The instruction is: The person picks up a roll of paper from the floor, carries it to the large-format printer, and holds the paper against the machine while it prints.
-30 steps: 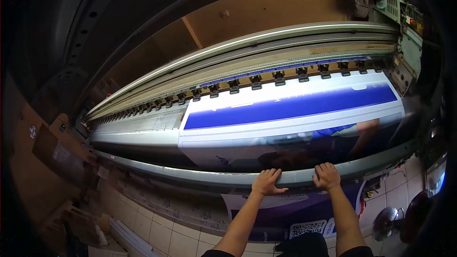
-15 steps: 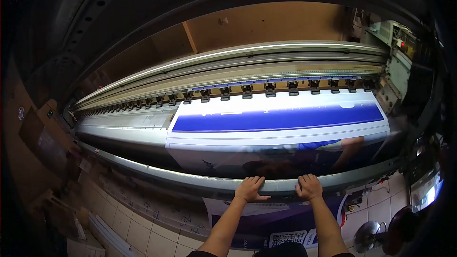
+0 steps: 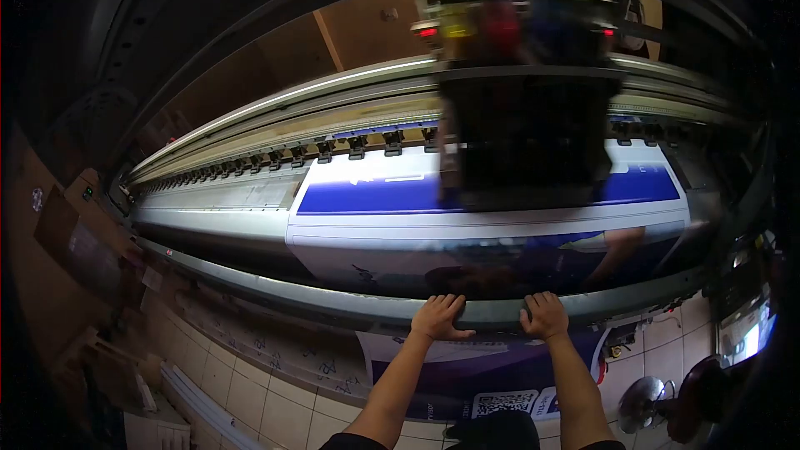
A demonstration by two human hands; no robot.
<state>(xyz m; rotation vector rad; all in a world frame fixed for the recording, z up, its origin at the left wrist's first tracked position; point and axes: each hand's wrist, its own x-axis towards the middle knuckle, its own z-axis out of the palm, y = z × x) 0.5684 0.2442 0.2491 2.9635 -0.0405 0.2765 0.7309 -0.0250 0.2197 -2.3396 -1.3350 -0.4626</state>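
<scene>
My left hand (image 3: 439,317) rests on the grey metal front rail (image 3: 492,313) of a wide-format printer, fingers curled over its top and thumb out to the side. A short way to the right, my right hand (image 3: 546,315) grips the same rail. Beyond it, a printed banner sheet (image 3: 400,225) with blue and white bands lies over the printer bed and slopes down behind the rail. Over the sheet is the blurred print carriage (image 3: 525,133), a dark block with coloured parts and red lights on top. It hides part of the sheet.
Black pinch rollers (image 3: 357,147) line the bed along the long guide beam (image 3: 333,87). Below the rail hangs more printed sheet (image 3: 467,375) with a QR code. A round metal object (image 3: 640,402) stands on the tiled floor (image 3: 258,404). At right is a lit screen (image 3: 754,340).
The print carriage has come into view over the right half of the sheet. Both hands keep their places on the rail, while the view has shifted slightly.
</scene>
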